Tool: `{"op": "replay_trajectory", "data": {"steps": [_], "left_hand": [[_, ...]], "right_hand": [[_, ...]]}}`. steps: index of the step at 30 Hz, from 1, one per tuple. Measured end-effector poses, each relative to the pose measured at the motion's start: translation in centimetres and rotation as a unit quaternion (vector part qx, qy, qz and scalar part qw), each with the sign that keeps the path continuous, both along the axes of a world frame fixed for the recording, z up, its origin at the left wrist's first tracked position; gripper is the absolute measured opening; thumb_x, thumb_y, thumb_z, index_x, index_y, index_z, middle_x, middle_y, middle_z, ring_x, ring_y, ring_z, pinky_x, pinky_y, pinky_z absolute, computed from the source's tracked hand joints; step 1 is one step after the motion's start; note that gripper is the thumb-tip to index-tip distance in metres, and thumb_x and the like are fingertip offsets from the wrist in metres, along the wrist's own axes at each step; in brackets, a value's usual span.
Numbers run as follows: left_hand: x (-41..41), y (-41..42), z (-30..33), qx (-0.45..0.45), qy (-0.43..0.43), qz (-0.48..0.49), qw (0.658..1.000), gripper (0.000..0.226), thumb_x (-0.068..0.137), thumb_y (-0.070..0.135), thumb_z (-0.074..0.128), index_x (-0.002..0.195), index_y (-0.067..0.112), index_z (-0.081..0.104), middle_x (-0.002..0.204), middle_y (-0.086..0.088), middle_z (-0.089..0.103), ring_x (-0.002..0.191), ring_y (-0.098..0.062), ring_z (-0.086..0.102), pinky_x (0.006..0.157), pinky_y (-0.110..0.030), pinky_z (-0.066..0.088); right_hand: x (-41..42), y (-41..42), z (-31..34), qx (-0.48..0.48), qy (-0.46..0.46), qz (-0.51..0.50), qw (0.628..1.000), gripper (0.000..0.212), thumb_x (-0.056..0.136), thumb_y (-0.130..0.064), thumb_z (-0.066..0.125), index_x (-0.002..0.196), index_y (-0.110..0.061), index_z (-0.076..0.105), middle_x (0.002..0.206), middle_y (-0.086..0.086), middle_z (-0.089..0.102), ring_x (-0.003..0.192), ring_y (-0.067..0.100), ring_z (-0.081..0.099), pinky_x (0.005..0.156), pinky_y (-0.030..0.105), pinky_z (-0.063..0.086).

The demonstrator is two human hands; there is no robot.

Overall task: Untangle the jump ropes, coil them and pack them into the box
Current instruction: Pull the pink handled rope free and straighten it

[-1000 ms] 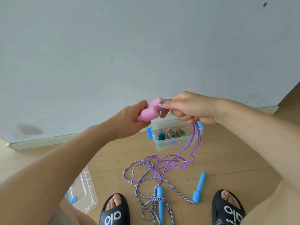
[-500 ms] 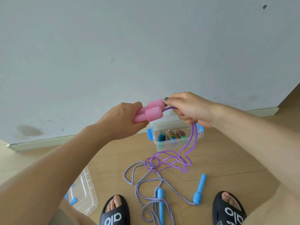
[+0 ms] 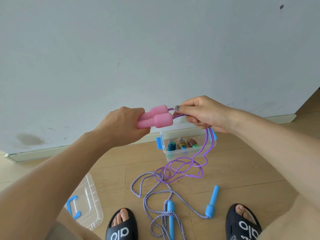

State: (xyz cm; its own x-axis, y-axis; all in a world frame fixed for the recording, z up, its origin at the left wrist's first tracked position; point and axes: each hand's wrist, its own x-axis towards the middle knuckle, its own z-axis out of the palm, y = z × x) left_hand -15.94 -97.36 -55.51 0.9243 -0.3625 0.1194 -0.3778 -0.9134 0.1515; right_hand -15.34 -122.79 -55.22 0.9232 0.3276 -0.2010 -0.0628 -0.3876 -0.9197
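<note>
My left hand (image 3: 121, 125) grips two pink handles (image 3: 160, 117) side by side at chest height. My right hand (image 3: 202, 115) pinches the purple cord (image 3: 183, 170) just beyond the handles; both strands hang down to a loose tangle on the floor. A clear box with blue clips (image 3: 173, 156) stands by the wall and holds three coiled ropes (image 3: 181, 143). On the floor lies a blue-and-white braided rope (image 3: 152, 194) with two blue handles (image 3: 212, 202), and the purple tangle overlaps it.
The clear lid with blue clips (image 3: 88, 201) lies on the wooden floor at lower left. My feet in black slides (image 3: 121, 226) stand on either side of the braided rope. A grey wall with a skirting board (image 3: 43, 154) runs behind the box.
My hands have drawn slightly apart: the left slid back along the pink handles, exposing their ends, and a short stretch of purple cord now shows between my hands.
</note>
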Motion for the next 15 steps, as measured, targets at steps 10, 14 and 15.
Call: {"op": "replay_trajectory", "data": {"steps": [10,14,15], "left_hand": [[0.3,-0.6,0.0,-0.102,0.108,0.053,0.988,0.027,0.091,0.027,0.055,0.069,0.015,0.045,0.063,0.000,0.050,0.056,-0.021,0.043,0.053,-0.030,0.034],[0.3,-1.3,-0.1,-0.288,0.235,0.141,0.918,0.022,0.090,0.024,0.059,0.075,0.012,0.047,0.066,-0.003,0.047,0.051,-0.018,0.042,0.049,-0.027,0.036],[0.3,-1.5,-0.1,-0.328,0.256,0.159,0.895,0.022,0.091,0.023,0.060,0.076,0.013,0.048,0.065,-0.002,0.046,0.047,-0.015,0.041,0.045,-0.025,0.035]], "right_hand": [[-0.2,1.4,-0.8,0.008,-0.064,-0.074,0.995,0.035,0.104,-0.033,0.042,0.101,-0.007,0.065,0.060,0.003,0.045,0.048,0.017,0.040,0.047,0.027,0.037],[-1.7,3.7,-1.8,-0.091,-0.208,-0.140,0.964,0.023,0.104,-0.032,0.036,0.096,-0.016,0.050,0.065,0.006,0.053,0.056,0.023,0.045,0.056,0.037,0.037],[-2.1,4.4,-2.2,-0.116,-0.233,-0.129,0.957,0.020,0.105,-0.032,0.034,0.098,-0.018,0.047,0.063,0.005,0.052,0.056,0.024,0.045,0.056,0.038,0.035]]}}
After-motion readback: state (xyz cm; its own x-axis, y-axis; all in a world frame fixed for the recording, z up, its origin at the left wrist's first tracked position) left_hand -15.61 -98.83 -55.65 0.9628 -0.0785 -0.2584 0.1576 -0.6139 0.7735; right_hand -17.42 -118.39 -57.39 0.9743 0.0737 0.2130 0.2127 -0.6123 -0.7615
